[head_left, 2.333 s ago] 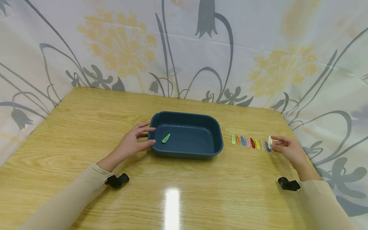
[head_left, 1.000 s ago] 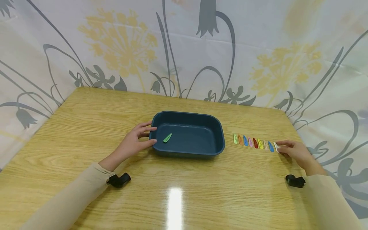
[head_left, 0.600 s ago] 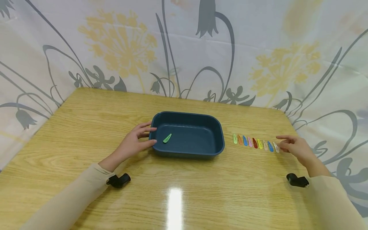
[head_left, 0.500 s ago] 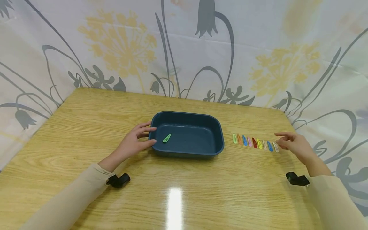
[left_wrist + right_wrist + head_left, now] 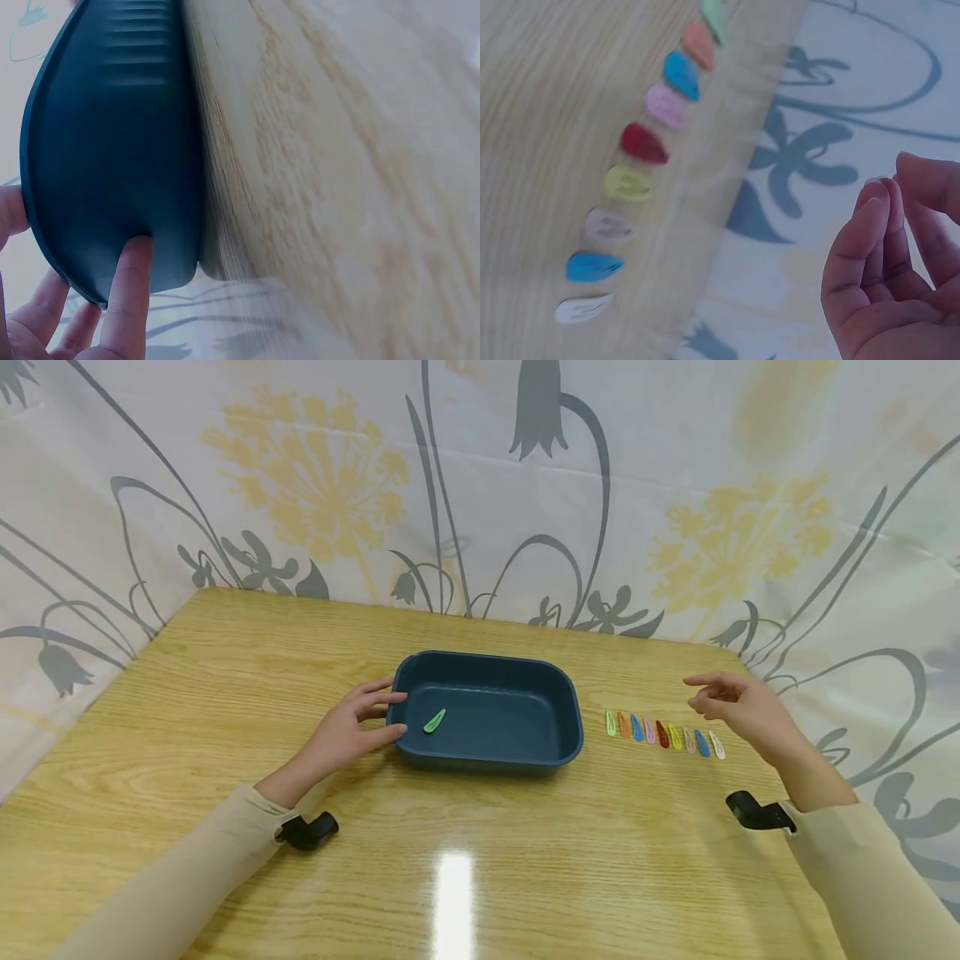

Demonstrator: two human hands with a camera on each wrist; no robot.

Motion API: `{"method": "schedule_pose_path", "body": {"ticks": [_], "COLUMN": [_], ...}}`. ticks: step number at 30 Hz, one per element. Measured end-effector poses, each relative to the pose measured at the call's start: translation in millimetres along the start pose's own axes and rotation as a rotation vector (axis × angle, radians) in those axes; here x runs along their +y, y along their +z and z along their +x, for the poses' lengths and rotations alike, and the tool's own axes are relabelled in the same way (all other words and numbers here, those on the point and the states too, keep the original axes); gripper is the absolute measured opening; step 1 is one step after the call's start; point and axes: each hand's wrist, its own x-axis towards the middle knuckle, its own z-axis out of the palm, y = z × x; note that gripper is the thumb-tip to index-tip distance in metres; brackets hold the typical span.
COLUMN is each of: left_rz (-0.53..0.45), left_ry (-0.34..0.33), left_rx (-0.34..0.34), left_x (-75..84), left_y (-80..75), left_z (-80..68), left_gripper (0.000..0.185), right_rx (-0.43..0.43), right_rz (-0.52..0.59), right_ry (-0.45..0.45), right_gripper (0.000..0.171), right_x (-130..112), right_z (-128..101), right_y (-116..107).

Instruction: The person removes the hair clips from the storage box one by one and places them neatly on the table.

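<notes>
A dark blue rectangular basin stands mid-table, holding one green snap hair clip. My left hand holds its left end; in the left wrist view one finger lies on the outer wall and others reach round the rim. To the right, several coloured snap hair clips lie in a slanting row, from a light green clip through a red clip to a white clip at the right end. My right hand hovers above that end, fingers loosely bent, index finger straighter, holding nothing.
The wooden table reaches back to a flower-patterned cloth, which also hangs at both sides. A black wrist camera sits at the right sleeve and another black camera at the left.
The right hand laid the white hair clip at the row's right end, let go, then rose and moved left above the clips. The left hand and basin stayed put.
</notes>
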Motion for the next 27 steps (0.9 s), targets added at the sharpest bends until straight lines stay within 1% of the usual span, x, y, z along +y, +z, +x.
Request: {"method": "schedule_pose_path", "body": {"ticks": [6,9,12,13,21,27], "left_rz": [0.007,0.006,0.004,0.003,-0.003,-0.010], "left_ry": [-0.001,-0.003,-0.007,-0.008,-0.009,-0.012], "left_rx": [-0.003,-0.005,-0.007,-0.008,-0.002,-0.004], "left_x": [0.7,1.3,1.5,1.4,2.2,3.0], "left_y": [-0.9,-1.0,-1.1,-1.1,-0.8,-0.9], "left_z": [0.5,0.6,0.8,0.6,0.5,-0.1], "left_gripper": [0.046,0.046,0.046,0.046,0.046,0.046], "right_rx": [0.002,-0.001,0.002,-0.007,-0.074,-0.123], "right_rz": [0.011,-0.024,-0.069,-0.068,0.081,0.123], "right_ry": [-0.058,-0.072,-0.065,-0.070,-0.117,-0.144], "right_gripper": [0.036,0.038,0.039,0.039,0.037,0.036], "right_x": [-26.5,-39.0,-51.1,-54.8,-80.9,-99.1], "right_z": [8.6,12.4,16.2,17.7,35.0,45.8], "right_y": [7.5,11.1,14.8,16.2,31.6,44.2]}}
